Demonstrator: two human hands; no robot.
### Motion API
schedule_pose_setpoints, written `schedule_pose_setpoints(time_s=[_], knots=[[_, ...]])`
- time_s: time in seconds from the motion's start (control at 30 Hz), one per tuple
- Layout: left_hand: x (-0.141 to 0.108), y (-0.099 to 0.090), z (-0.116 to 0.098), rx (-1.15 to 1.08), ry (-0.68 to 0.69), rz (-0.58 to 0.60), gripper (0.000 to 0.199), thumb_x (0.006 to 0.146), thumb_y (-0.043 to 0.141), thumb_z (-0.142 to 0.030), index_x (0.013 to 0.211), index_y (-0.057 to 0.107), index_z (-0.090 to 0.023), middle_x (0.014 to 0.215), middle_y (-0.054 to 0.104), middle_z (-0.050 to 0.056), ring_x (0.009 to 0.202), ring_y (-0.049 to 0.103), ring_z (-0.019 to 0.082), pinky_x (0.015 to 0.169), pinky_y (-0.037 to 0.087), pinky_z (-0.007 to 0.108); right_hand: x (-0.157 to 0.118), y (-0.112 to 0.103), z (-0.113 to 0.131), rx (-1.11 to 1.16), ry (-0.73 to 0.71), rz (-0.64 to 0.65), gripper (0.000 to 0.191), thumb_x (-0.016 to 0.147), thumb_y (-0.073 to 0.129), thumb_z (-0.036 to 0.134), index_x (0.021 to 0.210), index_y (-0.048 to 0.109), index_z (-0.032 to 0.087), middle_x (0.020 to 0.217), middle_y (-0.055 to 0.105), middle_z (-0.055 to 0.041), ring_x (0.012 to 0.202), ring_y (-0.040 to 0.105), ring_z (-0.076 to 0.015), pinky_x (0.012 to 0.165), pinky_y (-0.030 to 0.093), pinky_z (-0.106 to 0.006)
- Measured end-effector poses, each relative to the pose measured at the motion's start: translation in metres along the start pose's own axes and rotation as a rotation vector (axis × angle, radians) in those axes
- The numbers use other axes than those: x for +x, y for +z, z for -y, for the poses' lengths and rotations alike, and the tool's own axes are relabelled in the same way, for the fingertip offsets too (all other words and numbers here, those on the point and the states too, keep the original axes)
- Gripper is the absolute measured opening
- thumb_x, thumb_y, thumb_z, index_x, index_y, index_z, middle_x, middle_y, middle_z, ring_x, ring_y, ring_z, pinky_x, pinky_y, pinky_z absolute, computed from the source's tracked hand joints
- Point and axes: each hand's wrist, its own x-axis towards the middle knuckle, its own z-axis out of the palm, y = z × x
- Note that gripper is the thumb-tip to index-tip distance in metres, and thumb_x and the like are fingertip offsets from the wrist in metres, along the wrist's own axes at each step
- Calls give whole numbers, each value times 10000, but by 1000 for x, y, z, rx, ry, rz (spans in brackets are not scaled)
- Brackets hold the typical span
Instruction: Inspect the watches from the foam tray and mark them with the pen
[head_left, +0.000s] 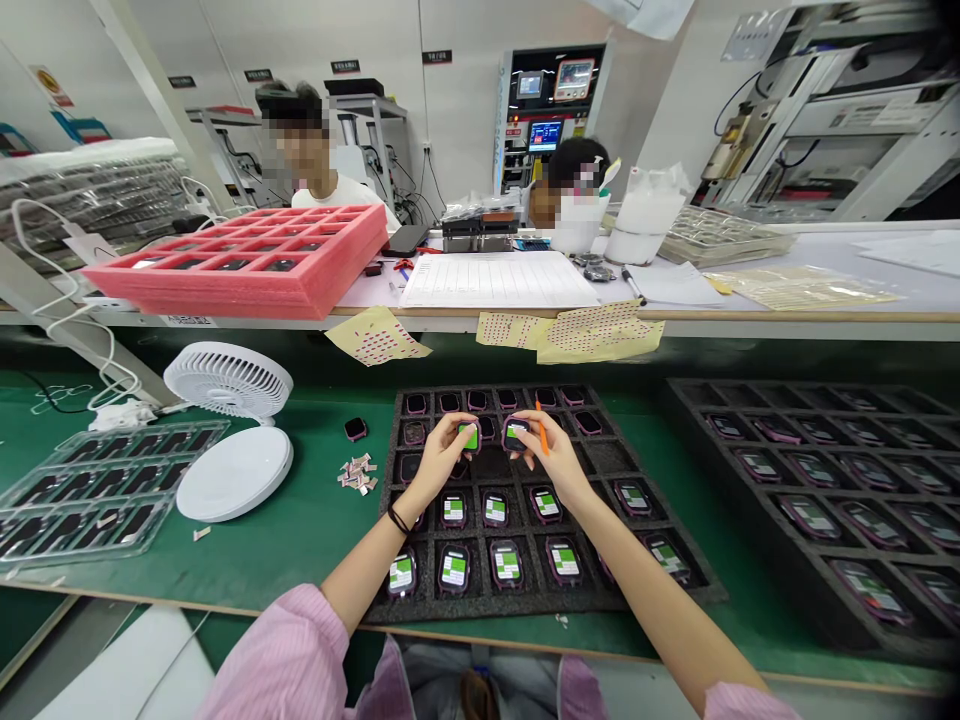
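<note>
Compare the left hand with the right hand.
The left hand wears a black wristband; the right hand has none. The right hand also holds a thin orange stick; the left hand holds none. Each pinches a green-labelled device: the left hand's, the right hand's.

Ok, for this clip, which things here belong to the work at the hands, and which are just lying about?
In use:
left hand holding a watch
right hand holding a second watch and an orange stick
black foam tray of watches

Lying about:
white fan
clear plastic tray
paper scraps
pink foam stack
</note>
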Motion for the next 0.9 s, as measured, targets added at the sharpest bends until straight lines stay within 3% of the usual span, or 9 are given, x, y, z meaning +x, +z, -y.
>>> schedule_pose_setpoints(time_s=[0.13,0.27,0.4,0.57,0.77,0.9], knots=[[0,0,1,10,-17,-21,319,778,632,-456,930,598,-178,833,589,16,626,529,92,443,403,157,0,0,0,3,0,-2,304,731,696,419,943,593,228,770,595,17,484,548,-96,399,436,-234],[0,-2,1,-3,-16,36,331,860,524,-434,1067,598,-187,855,597,27,577,551,88,477,420,193,0,-1,0,-4,0,1,306,734,695,415,949,591,223,763,595,20,491,555,-97,387,408,-221],[1,-1,5,-48,7,98,428,833,575,-386,1219,525,-209,1027,598,66,696,618,129,540,456,218,1,-1,0,-11,-1,-3,308,732,696,421,943,590,223,794,614,9,483,555,-95,374,377,-216],[2,0,9,-51,30,116,510,807,622,-369,1269,477,-210,1058,595,80,738,623,136,552,453,210,1,-2,-1,5,-2,-5,312,731,696,422,943,588,222,790,613,8,489,565,-97,377,382,-214],[-1,-1,0,9,-1,55,371,875,508,-456,1100,588,-172,867,610,34,586,566,89,499,431,195,1,-3,-4,-7,-2,3,303,744,686,416,950,588,217,755,600,18,494,577,-98,374,362,-202],[-1,-1,-3,-10,-26,-7,369,787,615,-496,952,605,-166,819,586,13,598,534,88,456,427,172,2,-2,-4,-6,-3,-1,308,735,689,423,947,588,223,754,597,22,483,561,-96,374,376,-210]])
